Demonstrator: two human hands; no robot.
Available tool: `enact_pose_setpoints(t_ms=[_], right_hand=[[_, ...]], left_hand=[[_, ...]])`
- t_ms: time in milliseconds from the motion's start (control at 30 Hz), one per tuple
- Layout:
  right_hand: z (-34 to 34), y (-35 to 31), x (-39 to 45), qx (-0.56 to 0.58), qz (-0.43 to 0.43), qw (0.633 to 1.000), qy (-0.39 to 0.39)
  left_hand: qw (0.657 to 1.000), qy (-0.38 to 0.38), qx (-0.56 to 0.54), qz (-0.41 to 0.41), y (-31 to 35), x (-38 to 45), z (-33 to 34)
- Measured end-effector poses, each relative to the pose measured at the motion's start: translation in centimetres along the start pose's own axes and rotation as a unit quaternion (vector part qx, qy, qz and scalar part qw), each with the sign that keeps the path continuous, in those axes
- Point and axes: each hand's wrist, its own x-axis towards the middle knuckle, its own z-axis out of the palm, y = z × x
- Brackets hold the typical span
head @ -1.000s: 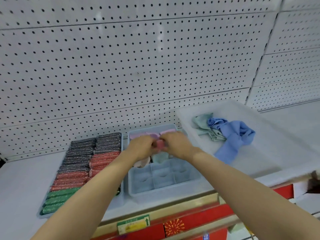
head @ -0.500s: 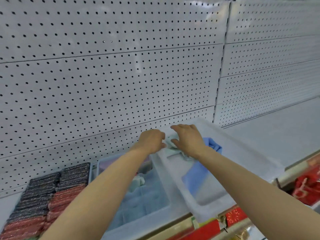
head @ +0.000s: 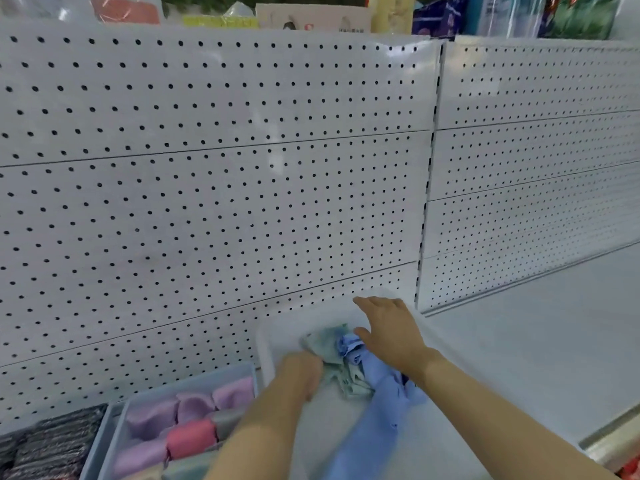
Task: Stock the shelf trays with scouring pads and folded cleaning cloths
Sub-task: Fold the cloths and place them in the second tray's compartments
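Head view: left hand (head: 300,375) gripping green cloth (head: 329,344) in white bin (head: 266,344), nearer than right hand (head: 391,332), open, spread just right over blue cloth (head: 377,403); divided tray (head: 114,424) lower-left.

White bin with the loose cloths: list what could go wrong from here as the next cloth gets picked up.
1. The left hand grips the pale green cloth, which lies tangled with the blue cloth; lifting one may drag the other out.
2. The blue cloth trails toward the near side of the white bin and could slip over the edge.
3. The right hand is open, fingers spread above the pile, so its grip may gather both cloths.
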Motion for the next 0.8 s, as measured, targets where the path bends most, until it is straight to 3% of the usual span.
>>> enact_pose_setpoints(t_ms=[133,233,333,433,533,733,800], right_hand=[[0.9,0.1,0.4,0.012,0.010,1.000,-0.024],[1.5,-0.2,0.5,0.040,0.013,0.998,-0.043],[1.2,-1.0,0.2,0.178,0.017,0.982,-0.057],[-0.2,-2.9,-0.5,0.399,0.020,0.913,-0.087],[-1.9,-5.5,-0.9,0.537,0.007,0.838,-0.095],[-6.3,-11.4,-1.4,0.667,-0.001,0.741,-0.072],[-7.8,-13.2,-1.5,0.683,-0.026,0.728,-0.061]], left_hand=[[1.000,-0.005,-0.003,0.022,-0.2,0.2,-0.4],[0.995,0.041,-0.074,0.058,-0.9,-1.2,-2.5],[0.982,0.095,-0.146,0.073,-2.8,-4.3,-6.5],[0.966,0.118,-0.200,0.115,-5.4,-8.8,-11.1],[0.951,0.144,-0.238,0.137,-7.5,-14.7,-15.2],[0.932,0.201,-0.265,0.143,-10.8,-23.9,-19.1],[0.914,0.220,-0.309,0.146,-11.9,-26.0,-19.3]])
